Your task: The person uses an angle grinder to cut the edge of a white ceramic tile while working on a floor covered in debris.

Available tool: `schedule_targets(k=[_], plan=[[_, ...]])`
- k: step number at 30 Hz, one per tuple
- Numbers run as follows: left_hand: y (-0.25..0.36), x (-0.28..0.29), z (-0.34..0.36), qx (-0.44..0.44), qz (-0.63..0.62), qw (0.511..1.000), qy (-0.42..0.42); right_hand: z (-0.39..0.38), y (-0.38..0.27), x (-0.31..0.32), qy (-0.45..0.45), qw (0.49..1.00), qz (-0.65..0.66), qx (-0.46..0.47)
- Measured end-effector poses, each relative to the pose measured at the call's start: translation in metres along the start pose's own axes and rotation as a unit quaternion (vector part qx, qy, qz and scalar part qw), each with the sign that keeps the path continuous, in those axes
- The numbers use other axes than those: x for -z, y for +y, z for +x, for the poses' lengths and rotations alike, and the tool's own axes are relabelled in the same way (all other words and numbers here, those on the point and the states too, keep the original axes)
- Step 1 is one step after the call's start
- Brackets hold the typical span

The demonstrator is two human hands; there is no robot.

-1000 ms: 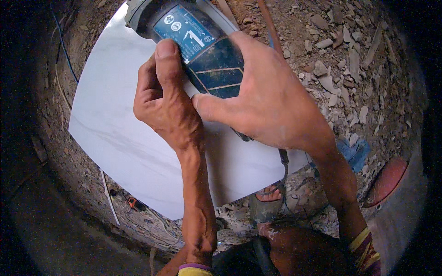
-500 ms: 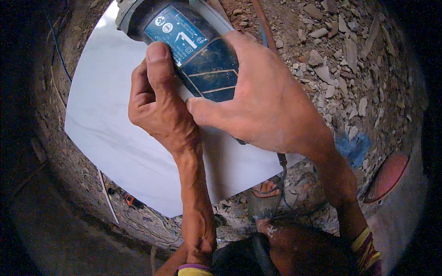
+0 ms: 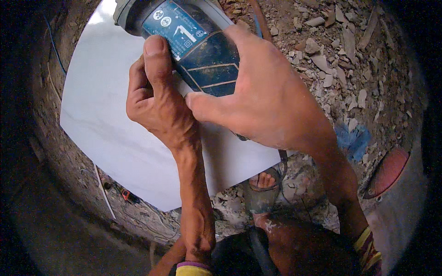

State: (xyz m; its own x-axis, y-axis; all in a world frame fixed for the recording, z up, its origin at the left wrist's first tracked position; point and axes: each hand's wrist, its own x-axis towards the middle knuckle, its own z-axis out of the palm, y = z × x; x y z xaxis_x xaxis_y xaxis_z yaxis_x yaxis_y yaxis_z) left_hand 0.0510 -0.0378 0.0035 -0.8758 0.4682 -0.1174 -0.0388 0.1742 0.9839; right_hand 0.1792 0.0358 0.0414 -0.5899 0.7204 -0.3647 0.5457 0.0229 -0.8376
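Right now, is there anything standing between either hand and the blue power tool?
Nothing visible. The right hand grips the blue power tool directly; the left hand is beside it, though contact there is unclear.

The power tool (image 3: 198,57) is dark blue-black, crossed by pale slanting lines, its label (image 3: 172,27) teal with white marks. Beneath it the panel (image 3: 106,119) is white, faintly streaked grey. Off its lower left edge lies an orange-and-black object (image 3: 125,195); beyond its right corner, a blue crumpled sheet (image 3: 352,141) and a dull red oval thing (image 3: 389,174). The left cuff (image 3: 193,270) is yellow edged purple.
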Motion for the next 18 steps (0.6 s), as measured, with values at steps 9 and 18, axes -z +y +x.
schedule_targets(k=[9, 18], plan=[[-0.004, -0.004, -0.014, -0.015, -0.024, 0.999, 0.018, -0.011, 0.005, 0.004, 0.003, 1.0, 0.009, -0.001], [0.0, 0.002, -0.027, 0.02, -0.022, 0.999, 0.018, -0.021, 0.009, 0.0, 0.006, 0.999, 0.03, 0.014]])
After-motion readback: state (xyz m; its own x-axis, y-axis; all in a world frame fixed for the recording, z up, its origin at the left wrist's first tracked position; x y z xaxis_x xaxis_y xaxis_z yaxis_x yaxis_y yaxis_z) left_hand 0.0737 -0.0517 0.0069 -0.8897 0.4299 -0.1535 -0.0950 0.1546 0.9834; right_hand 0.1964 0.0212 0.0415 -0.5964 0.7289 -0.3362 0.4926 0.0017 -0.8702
